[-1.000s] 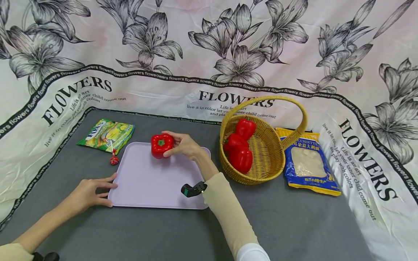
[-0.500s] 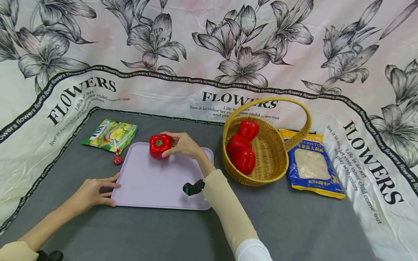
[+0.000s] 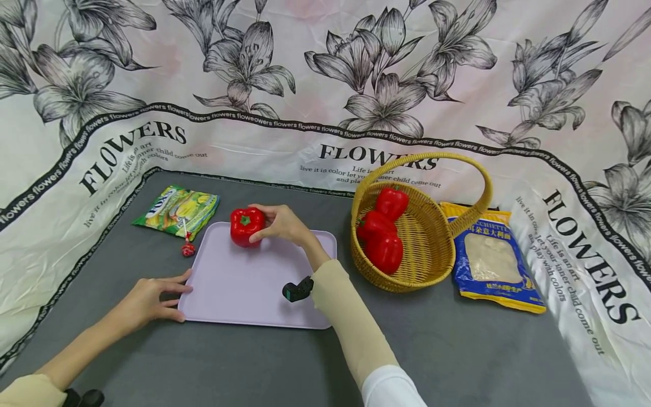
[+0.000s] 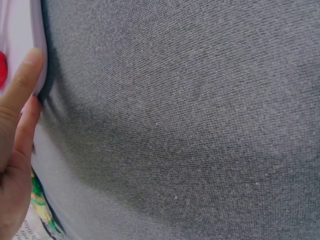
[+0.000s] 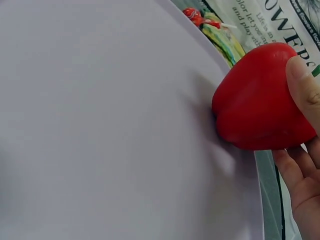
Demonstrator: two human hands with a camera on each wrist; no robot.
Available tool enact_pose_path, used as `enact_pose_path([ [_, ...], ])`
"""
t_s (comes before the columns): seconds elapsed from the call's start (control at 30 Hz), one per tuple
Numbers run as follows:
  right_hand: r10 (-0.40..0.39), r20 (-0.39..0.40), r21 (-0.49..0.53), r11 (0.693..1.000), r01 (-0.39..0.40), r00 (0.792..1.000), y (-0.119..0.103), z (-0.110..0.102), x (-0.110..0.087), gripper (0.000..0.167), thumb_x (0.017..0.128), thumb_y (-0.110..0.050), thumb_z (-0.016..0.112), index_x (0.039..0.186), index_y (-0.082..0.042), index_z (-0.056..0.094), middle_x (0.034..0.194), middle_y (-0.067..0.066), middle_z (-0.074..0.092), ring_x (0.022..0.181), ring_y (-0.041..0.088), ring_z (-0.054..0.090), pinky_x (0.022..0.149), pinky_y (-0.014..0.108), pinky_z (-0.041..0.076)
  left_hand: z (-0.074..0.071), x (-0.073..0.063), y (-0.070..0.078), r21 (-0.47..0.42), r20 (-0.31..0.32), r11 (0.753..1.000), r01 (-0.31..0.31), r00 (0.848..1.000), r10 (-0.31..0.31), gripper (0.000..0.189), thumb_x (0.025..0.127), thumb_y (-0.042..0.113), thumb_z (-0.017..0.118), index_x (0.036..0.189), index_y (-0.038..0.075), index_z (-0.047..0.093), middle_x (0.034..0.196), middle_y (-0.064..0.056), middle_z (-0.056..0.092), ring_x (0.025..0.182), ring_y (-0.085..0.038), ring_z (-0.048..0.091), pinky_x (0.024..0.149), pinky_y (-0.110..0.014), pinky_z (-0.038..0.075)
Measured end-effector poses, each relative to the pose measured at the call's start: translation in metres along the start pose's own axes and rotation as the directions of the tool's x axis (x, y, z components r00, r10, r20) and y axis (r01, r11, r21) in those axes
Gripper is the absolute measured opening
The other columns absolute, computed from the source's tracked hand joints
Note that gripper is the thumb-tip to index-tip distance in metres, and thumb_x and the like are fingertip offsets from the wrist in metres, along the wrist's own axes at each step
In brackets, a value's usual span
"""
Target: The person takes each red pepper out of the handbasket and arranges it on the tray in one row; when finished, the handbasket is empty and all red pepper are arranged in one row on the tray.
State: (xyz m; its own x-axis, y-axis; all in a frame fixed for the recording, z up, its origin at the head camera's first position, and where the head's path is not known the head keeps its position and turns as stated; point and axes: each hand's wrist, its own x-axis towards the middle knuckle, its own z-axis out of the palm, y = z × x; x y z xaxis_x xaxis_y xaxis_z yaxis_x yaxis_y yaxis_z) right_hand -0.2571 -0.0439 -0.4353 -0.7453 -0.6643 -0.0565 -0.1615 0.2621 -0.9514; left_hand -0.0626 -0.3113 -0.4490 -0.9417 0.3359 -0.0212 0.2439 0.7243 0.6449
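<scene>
A red bell pepper [image 3: 244, 227] stands at the far edge of a lilac tray [image 3: 239, 288], stem upward. My right hand [image 3: 282, 225] holds it from the right, thumb on the near side. The right wrist view shows the pepper [image 5: 262, 100] tilted in that view, close over the tray's raised rim, with the other fingers partly hidden behind it. At the tray's left side, my left hand [image 3: 144, 305] rests its fingertips and thumb against the edge, fingers fairly straight. In the left wrist view the thumb [image 4: 27, 75] lies on the tray's rim.
A yellow wicker basket [image 3: 422, 243] with a tall handle holds several red peppers [image 3: 383, 251]. Right of it lies a blue and yellow pasta bag [image 3: 495, 260]. Back left are a green snack packet [image 3: 185, 206] and a red lollipop [image 3: 188, 249]. A floral cloth [image 3: 264, 147] rises behind.
My right hand has shifted the bell pepper leftward along the tray's far edge. My left hand stays at the tray's left side. The head view has swung slightly left.
</scene>
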Motion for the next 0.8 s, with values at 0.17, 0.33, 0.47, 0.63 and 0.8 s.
enact_pose_path([
  [0.17,-0.002,-0.010,0.009,1.000,0.002,1.000,0.000,0.004,0.005,0.074,0.070,-0.004,0.085,0.137,-0.011,0.054,0.127,0.010,0.062,0.112,0.014,0.060,0.091,0.023,0.050,0.002,0.001,0.002,-0.003,0.006,1.000,0.011,1.000,-0.011,0.056,0.061,0.018,0.088,0.107,-0.008,0.069,0.131,-0.030,0.050,0.099,-0.031,0.065,0.069,-0.024,0.057],
  [0.33,0.004,0.001,0.022,1.000,-0.004,1.000,-0.001,0.009,0.010,0.071,0.073,-0.008,0.084,0.137,-0.013,0.054,0.128,0.008,0.062,0.111,0.011,0.059,0.089,0.022,0.050,0.004,0.000,0.003,-0.007,0.010,0.999,0.044,0.999,-0.044,0.057,0.061,0.018,0.088,0.108,-0.008,0.069,0.132,-0.030,0.049,0.104,-0.037,0.062,0.071,-0.026,0.057],
  [0.47,-0.008,0.018,0.031,0.999,0.008,1.000,-0.005,0.013,0.015,0.070,0.075,-0.009,0.083,0.138,-0.012,0.053,0.127,0.008,0.062,0.111,0.012,0.059,0.089,0.022,0.050,0.005,-0.002,0.003,-0.028,0.001,0.999,0.036,0.999,-0.036,0.057,0.061,0.016,0.088,0.108,-0.010,0.068,0.131,-0.032,0.048,0.099,-0.033,0.065,0.070,-0.025,0.057],
  [0.63,-0.009,0.023,0.035,0.999,0.009,1.000,-0.009,0.016,0.020,0.069,0.075,-0.007,0.083,0.138,-0.012,0.054,0.126,0.010,0.063,0.110,0.013,0.060,0.089,0.022,0.051,0.004,-0.002,0.005,-0.032,0.001,0.999,0.034,0.999,-0.034,0.056,0.062,0.017,0.088,0.108,-0.009,0.068,0.131,-0.032,0.049,0.098,-0.033,0.065,0.070,-0.027,0.057],
  [0.8,-0.007,0.023,0.029,1.000,0.007,1.000,-0.012,0.021,0.026,0.070,0.074,-0.009,0.084,0.137,-0.013,0.055,0.126,0.008,0.063,0.108,0.009,0.060,0.087,0.021,0.051,0.003,-0.001,0.007,-0.031,0.011,0.999,0.044,0.999,-0.044,0.056,0.063,0.017,0.088,0.108,-0.009,0.068,0.131,-0.032,0.049,0.102,-0.036,0.063,0.071,-0.030,0.057],
])
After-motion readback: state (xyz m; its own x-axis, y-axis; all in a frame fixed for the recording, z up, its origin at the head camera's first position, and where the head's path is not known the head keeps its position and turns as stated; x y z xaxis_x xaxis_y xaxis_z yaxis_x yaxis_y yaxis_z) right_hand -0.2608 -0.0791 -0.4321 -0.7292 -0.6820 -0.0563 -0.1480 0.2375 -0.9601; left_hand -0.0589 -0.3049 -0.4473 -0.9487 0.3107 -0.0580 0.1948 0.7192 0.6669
